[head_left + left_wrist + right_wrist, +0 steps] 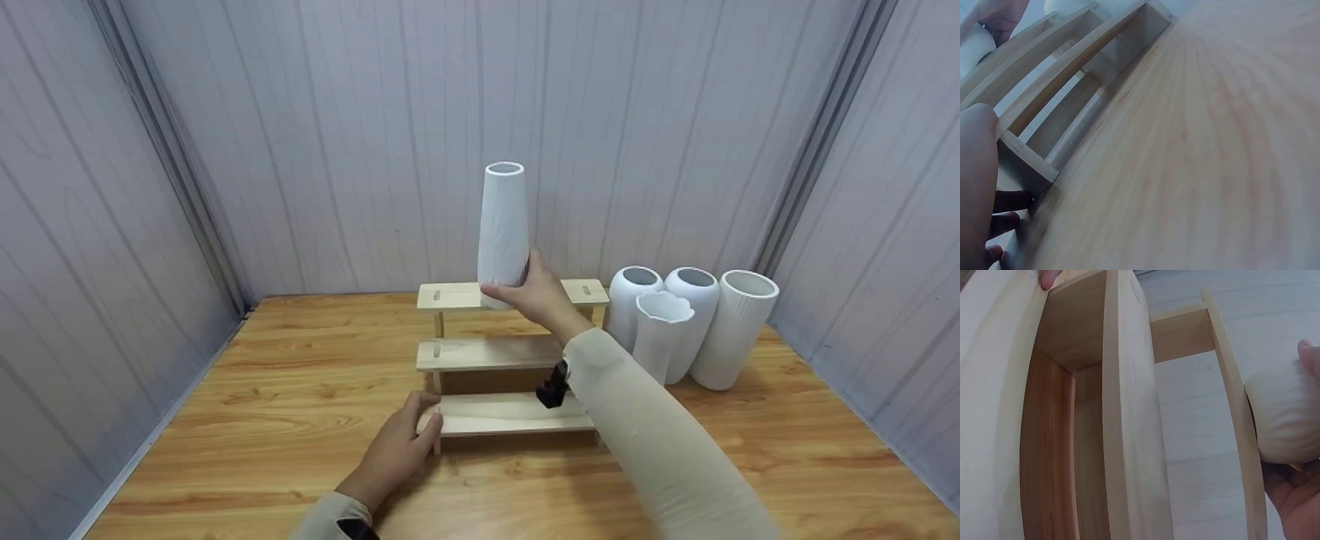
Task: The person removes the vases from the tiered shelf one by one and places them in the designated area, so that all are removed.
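Observation:
A tall white vase (504,225) stands upright at the top tier of a three-step wooden shelf (487,354), near its middle. My right hand (534,296) grips the vase low down, thumb on the near side and fingers round its right. In the right wrist view the vase's base (1283,419) is right at the top board's edge. My left hand (401,442) holds the left end of the lowest board, thumb on top; in the left wrist view its fingers (1008,222) reach down beside the shelf's end panel.
Right of the shelf several white vases stand close together: two rounded ones (621,307), a shorter one with a wavy rim (660,330), and a ribbed cylinder (731,337). The wooden table (300,390) is enclosed by pale panel walls (337,150) at the back and sides.

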Tool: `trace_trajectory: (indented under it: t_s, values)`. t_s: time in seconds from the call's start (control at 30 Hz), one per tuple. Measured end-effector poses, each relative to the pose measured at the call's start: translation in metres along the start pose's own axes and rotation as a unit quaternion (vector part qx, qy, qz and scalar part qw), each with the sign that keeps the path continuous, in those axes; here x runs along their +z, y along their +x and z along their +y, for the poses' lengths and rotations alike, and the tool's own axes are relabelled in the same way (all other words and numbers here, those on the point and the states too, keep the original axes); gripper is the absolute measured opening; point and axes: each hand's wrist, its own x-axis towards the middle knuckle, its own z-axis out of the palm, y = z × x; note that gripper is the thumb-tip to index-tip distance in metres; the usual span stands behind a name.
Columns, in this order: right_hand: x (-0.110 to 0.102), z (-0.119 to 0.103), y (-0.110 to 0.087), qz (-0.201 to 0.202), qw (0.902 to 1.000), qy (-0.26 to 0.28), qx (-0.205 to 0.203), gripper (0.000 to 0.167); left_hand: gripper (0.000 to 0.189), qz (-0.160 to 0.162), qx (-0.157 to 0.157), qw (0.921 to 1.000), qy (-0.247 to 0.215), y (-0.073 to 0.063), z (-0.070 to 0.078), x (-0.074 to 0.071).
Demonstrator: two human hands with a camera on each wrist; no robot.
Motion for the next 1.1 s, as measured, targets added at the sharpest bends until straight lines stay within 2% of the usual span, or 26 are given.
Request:
trace_trajectory:
  t_s: [0.3,0.5,0.73,0.93,1.1]
  values:
    - [-0.015,0.001,-0.010,0.007,0.9999,0.005,0.005,0.101,0.040,0.009,0.008,0.9999,-0.003,0.001,-0.002,0.000]
    - [-0.026,0.003,-0.017,0.019,0.9995,-0.025,0.008,0.099,0.039,0.011,0.004,0.9999,0.001,0.001,-0.001,0.001]
    - [-0.042,0.005,-0.028,0.024,0.9990,-0.037,0.010,0.098,0.037,0.005,-0.014,0.9999,-0.005,0.001,0.000,0.002]
    - [-0.057,0.001,-0.038,0.017,0.9992,-0.029,0.022,0.101,0.041,-0.011,-0.013,0.9998,-0.008,0.000,0.001,-0.001]
    - [-0.071,0.001,-0.046,0.018,0.9991,-0.029,0.024,0.103,0.040,-0.008,-0.013,0.9999,-0.004,0.001,0.001,-0.001]
